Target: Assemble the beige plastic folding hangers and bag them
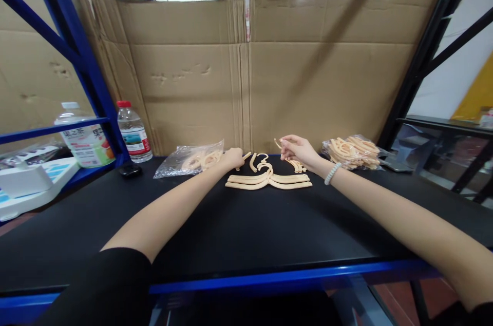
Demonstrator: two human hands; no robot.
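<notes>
Beige clothes hangers [252, 186] lie stacked on the black table in front of me, hooks pointing away. At their far left, my left hand [232, 157] is closed around a beige hanger arm [246, 155], partly hidden by the fingers. Beyond the stack on the right, my right hand [296, 148] is raised above the table and pinches a small curved beige hanger piece [277, 144]. Between the hands lie a loose curved hanger arm [252, 163] and a hanger hook [263, 156]. Several more loose hanger arms [297, 166] rest under my right hand.
A clear bag [173, 164] with beige parts lies left; another bag of parts [352, 151] lies right. Far left are a red-capped bottle [133, 133], a large jug [84, 136] and a dark object [130, 170]. Cardboard [192, 74] walls the back; blue posts [90, 79] frame the table.
</notes>
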